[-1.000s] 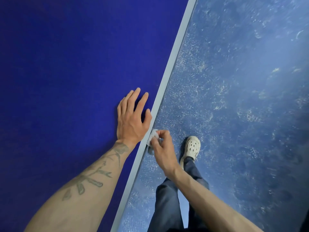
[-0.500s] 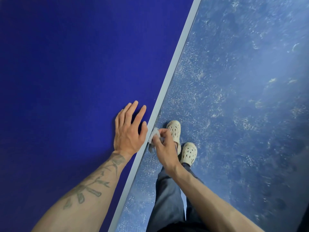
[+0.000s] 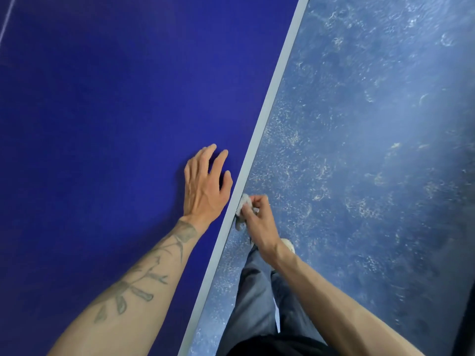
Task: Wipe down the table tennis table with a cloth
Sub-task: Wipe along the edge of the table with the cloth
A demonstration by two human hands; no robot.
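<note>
The dark blue table tennis table (image 3: 102, 124) fills the left of the view, and its pale grey side edge (image 3: 272, 98) runs diagonally from top right to bottom centre. My left hand (image 3: 205, 186) rests flat on the tabletop close to that edge, fingers straight and slightly spread. Just off the edge, my right hand (image 3: 259, 222) pinches a small crumpled white cloth (image 3: 243, 205) and holds it against the side of the grey edge. Most of the cloth is hidden by my fingers.
To the right of the table lies a mottled blue floor (image 3: 372, 150). My legs in grey trousers (image 3: 259, 299) stand beside the table edge, with a pale shoe (image 3: 289, 245) partly hidden under my right wrist. A thin white line (image 3: 6, 24) crosses the tabletop's top left corner.
I have stepped along the table edge; both shoes showed half a second ago, now one is mostly hidden under my wrist. Both hands keep their hold and position at the edge.
</note>
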